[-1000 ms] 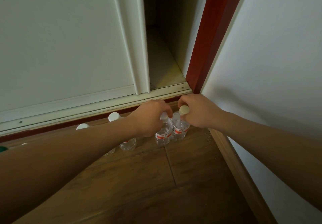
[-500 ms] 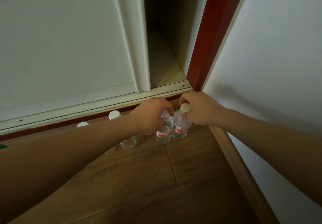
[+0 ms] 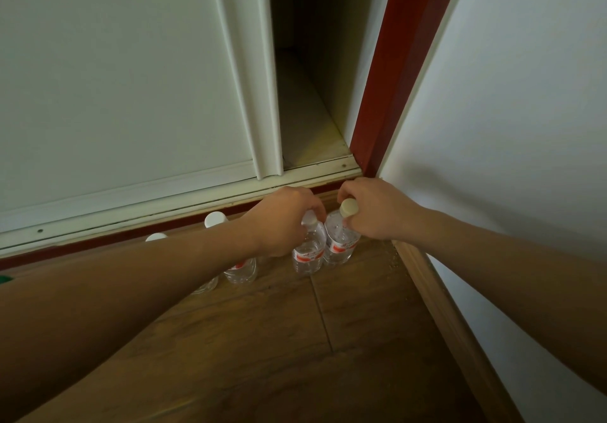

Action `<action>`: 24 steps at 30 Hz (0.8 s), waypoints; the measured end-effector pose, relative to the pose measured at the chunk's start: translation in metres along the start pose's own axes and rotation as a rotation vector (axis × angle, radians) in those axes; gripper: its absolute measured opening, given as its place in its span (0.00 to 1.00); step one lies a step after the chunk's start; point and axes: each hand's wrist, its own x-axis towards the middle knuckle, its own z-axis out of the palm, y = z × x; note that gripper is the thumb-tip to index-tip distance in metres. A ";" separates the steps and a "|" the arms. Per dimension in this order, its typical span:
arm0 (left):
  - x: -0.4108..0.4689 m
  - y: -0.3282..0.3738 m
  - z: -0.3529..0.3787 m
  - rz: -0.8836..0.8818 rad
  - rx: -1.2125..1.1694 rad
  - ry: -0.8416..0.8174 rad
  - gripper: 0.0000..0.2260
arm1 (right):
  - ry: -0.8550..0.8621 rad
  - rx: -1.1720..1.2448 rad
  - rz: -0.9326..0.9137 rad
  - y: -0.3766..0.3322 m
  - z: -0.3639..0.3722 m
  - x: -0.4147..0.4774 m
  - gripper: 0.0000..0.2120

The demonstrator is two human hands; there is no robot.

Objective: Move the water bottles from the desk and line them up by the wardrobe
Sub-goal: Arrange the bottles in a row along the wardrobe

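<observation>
Left hand [image 3: 282, 222]: fingers curled round the neck of second bottle [image 3: 308, 253]. Right hand [image 3: 377, 212]: fingers gripping the neck of end bottle [image 3: 340, 241]. Both bottles stand upright and touching on the floor [image 3: 328, 340] at the wardrobe [image 3: 131, 94] foot, by its open side. Third bottle [image 3: 241, 269] stands along the same front.

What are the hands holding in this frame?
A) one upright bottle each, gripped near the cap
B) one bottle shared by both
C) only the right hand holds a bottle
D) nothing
A: the left hand grips the neck of the left bottle, the right hand that of the right bottle, both upright by the wardrobe track.
</observation>
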 end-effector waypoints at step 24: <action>-0.001 -0.004 0.004 -0.001 0.002 0.031 0.19 | -0.009 -0.024 0.025 0.000 0.000 0.000 0.18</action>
